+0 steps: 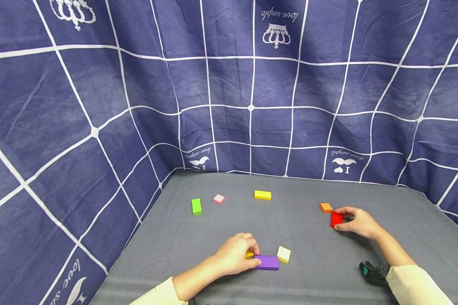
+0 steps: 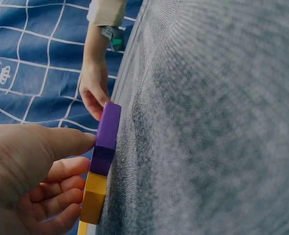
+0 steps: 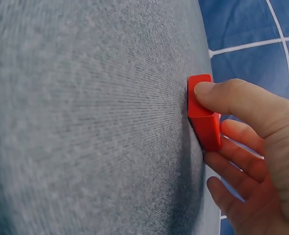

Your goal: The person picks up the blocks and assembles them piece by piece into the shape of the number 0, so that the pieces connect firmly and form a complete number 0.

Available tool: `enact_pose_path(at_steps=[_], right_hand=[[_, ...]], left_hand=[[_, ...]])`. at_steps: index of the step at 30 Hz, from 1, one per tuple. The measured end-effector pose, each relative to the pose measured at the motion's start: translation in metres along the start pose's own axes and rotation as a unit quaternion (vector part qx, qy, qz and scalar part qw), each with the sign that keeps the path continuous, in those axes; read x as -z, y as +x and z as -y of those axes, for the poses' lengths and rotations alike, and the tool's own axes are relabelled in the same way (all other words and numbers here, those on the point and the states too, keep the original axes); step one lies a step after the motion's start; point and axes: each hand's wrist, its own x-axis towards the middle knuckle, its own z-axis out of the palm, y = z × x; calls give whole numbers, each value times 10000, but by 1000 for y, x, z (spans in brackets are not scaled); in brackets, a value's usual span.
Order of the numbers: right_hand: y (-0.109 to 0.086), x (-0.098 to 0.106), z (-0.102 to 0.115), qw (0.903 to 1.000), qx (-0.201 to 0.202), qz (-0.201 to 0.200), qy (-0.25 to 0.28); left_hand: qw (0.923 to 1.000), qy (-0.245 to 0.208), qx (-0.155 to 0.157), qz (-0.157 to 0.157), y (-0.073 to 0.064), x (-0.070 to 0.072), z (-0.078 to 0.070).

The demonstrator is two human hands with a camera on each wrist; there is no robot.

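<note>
On the grey cloth, a purple block [image 1: 267, 262] lies beside an orange-yellow block [image 2: 93, 196], which my left hand [image 1: 236, 253] partly covers in the head view. The left thumb and index finger pinch the purple block near its left end; the other fingers curl next to the orange-yellow block. To the right, my right hand [image 1: 358, 222] grips a red block [image 3: 202, 98], thumb on its near end and fingers at the far end. A small orange block [image 1: 326, 207] sits just behind the red one. A cream block [image 1: 284, 254] is close to the purple block's right end.
Farther back on the cloth-covered table [image 1: 229, 224] lie a green block [image 1: 196, 206], a pink block [image 1: 219, 199] and a yellow block [image 1: 262, 195]. A blue curtain with white lines [image 1: 229, 84] hangs behind and at the left. The right wrist wears a dark band [image 1: 374, 270].
</note>
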Motion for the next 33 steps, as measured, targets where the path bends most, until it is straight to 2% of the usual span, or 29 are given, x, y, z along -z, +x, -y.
enact_pose_path(at_steps=[7,16,26,33], right_hand=[[-4,-3,6,9999,49,-154,60],[-8,-10,21,9994,133,-277,172],[-6,-21,42,9984,434,-282,213],[-1,-30,54,9955,859,-255,323]], left_hand=[[10000,46,-44,-6,1,-2,1],[10000,41,54,71,3,-2,1],[10000,10,-7,21,1,-3,2],[10000,-43,-8,23,1,-2,2]])
